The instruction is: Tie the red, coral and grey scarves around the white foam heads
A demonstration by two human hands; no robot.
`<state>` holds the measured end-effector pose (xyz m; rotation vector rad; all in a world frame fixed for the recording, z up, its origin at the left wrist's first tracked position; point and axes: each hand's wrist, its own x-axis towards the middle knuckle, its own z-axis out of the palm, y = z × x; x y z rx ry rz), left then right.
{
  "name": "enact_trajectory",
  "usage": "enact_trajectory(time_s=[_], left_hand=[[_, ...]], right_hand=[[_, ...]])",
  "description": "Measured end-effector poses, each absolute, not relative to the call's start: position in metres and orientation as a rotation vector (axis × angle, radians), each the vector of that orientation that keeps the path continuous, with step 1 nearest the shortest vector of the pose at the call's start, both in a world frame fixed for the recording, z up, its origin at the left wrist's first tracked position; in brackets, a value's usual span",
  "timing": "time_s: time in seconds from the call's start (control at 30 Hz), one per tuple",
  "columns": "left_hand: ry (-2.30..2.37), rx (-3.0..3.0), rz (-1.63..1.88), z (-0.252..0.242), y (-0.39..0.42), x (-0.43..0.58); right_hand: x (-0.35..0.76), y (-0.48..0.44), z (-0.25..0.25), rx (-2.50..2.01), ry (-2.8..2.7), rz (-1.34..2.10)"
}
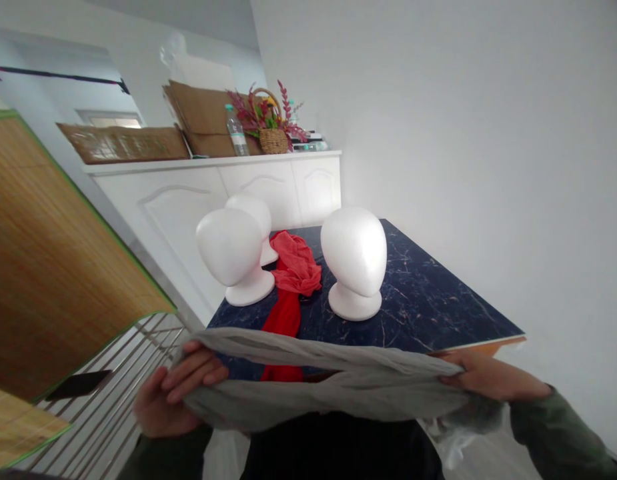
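I hold a grey scarf [333, 383] stretched sideways between both hands, in front of a dark blue marbled table [438, 293]. My left hand [175, 393] grips its left end with fingers curled over the cloth. My right hand [481, 375] pinches the right end near the table's front corner. On the table stand three white foam mannequin heads: one at the right [355, 257], one at the left [233, 253], one behind it [253, 210]. A red scarf [293, 280] lies bunched between them and trails toward me.
A white cabinet [213, 193] stands behind the table, bearing cardboard boxes [203, 117], a water bottle [235, 131] and a wicker basket of flowers [273, 130]. A metal wire rack [113, 393] with a dark phone [77, 385] is at my left, beside bamboo matting [43, 267].
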<state>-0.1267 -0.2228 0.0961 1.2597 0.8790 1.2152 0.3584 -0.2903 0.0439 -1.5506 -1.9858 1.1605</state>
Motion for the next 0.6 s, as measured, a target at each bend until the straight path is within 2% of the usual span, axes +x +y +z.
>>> enact_trajectory(time_s=[0.07, 0.13, 0.33, 0.47, 0.6], left_hand=[[0.507, 0.930, 1.378, 0.112, -0.210, -0.110], [0.217, 0.666, 1.427, 0.130, -0.190, -0.096], [0.146, 0.779, 1.577, 0.191, -0.099, -0.064], [0.132, 0.801, 1.670, 0.219, -0.042, -0.029], [0.152, 0.801, 1.688, 0.216, -0.010, 0.002]], right_hand=[[0.360, -0.286, 0.062, -1.312, -2.033, 1.509], [0.365, -0.276, 0.081, -1.123, -1.986, 1.661], [0.359, -0.198, 0.160, -0.705, -1.491, 1.127], [0.342, -0.116, 0.218, -0.667, -1.120, 0.918], [0.338, -0.046, 0.226, -0.804, -1.021, 0.640]])
